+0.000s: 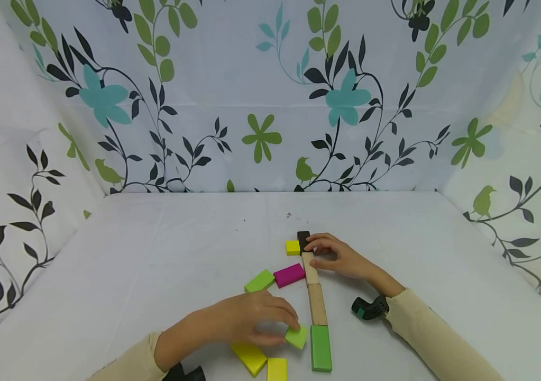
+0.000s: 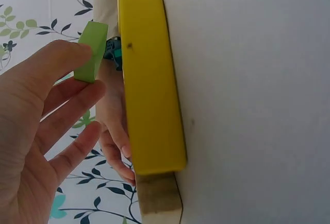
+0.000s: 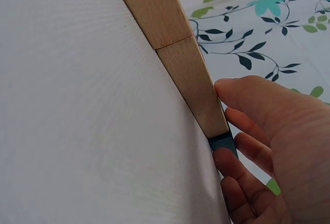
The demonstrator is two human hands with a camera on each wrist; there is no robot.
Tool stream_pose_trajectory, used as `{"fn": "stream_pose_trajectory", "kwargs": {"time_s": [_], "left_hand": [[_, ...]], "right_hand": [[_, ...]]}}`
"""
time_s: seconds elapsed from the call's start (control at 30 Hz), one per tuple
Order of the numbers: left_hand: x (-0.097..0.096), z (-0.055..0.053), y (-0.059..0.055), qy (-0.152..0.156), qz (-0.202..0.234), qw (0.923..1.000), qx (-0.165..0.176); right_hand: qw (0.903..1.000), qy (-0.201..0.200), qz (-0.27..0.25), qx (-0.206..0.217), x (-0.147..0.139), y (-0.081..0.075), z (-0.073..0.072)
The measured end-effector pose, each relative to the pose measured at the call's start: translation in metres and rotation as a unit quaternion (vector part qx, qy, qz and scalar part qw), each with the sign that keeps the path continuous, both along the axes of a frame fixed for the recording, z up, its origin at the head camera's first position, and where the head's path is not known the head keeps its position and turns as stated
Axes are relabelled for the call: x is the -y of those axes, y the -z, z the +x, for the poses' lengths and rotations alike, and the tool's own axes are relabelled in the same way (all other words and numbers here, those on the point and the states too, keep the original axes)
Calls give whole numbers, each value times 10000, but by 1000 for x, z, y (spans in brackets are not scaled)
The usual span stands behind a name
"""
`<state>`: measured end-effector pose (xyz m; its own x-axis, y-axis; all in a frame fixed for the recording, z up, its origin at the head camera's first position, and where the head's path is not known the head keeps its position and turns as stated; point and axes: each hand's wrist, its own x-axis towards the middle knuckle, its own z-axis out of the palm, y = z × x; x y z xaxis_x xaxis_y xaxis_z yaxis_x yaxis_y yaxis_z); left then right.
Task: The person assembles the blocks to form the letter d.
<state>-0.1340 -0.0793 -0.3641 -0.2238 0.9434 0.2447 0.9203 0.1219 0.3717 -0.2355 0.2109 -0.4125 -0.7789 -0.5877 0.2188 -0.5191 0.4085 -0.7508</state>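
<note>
My left hand (image 1: 244, 316) pinches a small lime-green block (image 1: 296, 337) between thumb and fingertips, just left of a straight row of blocks. In the left wrist view that block (image 2: 92, 51) is tilted, held clear of the table. At the row's far end, my right hand (image 1: 344, 256) rests its fingers by the black block (image 1: 301, 238), its thumb touching the upper wooden block (image 1: 311, 272). The right wrist view has the thumb at that wooden block's (image 3: 193, 85) edge. A second wooden block (image 1: 317, 304) and a green block (image 1: 320, 349) continue the row nearer me.
Left of the row lie a small yellow block (image 1: 292, 247), a magenta block (image 1: 290, 275) and a light-green block (image 1: 259, 281). Two more yellow blocks (image 1: 250, 360) sit below my left hand. A white cloth covers the table (image 1: 180, 248); patterned curtains (image 1: 260, 106) surround it.
</note>
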Motion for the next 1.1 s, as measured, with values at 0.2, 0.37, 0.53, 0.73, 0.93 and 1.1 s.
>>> {"fn": "stream_pose_trajectory", "kwargs": {"time_s": [0.2, 0.37, 0.53, 0.73, 0.93, 1.1], "left_hand": [[-3, 9, -1, 254, 40, 9995, -197], [-6, 13, 2, 357, -52, 9988, -332], [-9, 16, 4, 423, -77, 9976, -539], [-14, 21, 4, 519, -247, 9964, -628], [-18, 24, 2, 464, -530, 9946, -765], [-19, 25, 4, 487, -568, 9928, -931]], "right_hand": [[10000, -12, 3, 1, -1, 1, -1], [10000, -27, -32, 24, -1, 0, -1], [10000, -52, -52, 65, -1, 1, -1], [9999, -75, -70, -52, -2, 1, -2], [10000, -81, -57, 4, -2, -1, -2], [10000, -56, -50, 51, -2, -2, -2]]}}
